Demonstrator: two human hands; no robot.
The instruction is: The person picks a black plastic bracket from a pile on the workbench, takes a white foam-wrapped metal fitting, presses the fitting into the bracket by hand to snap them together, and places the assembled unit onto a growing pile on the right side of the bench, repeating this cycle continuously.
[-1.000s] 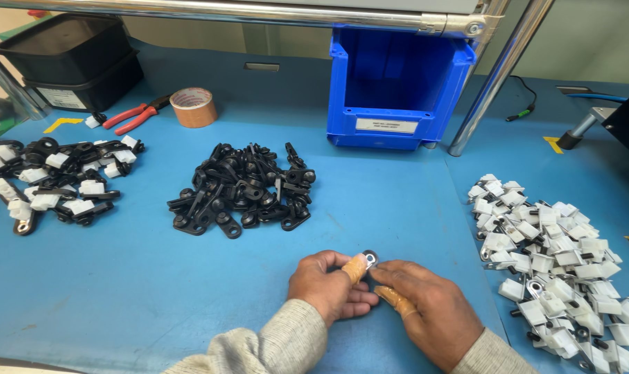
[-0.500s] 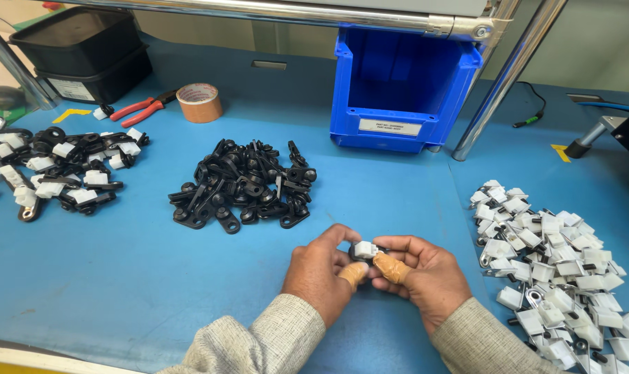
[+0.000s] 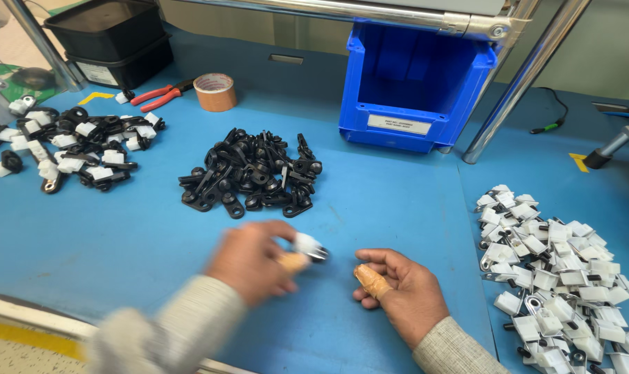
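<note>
White clip (image 3: 307, 245) in left hand (image 3: 248, 262) fingertips.

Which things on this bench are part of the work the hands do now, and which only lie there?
In use:
left hand holding a small white part
right hand, empty, beside it
black pile
white pile
mixed pile

Lying about:
red pliers
tape roll
blue bin
black trays
</note>
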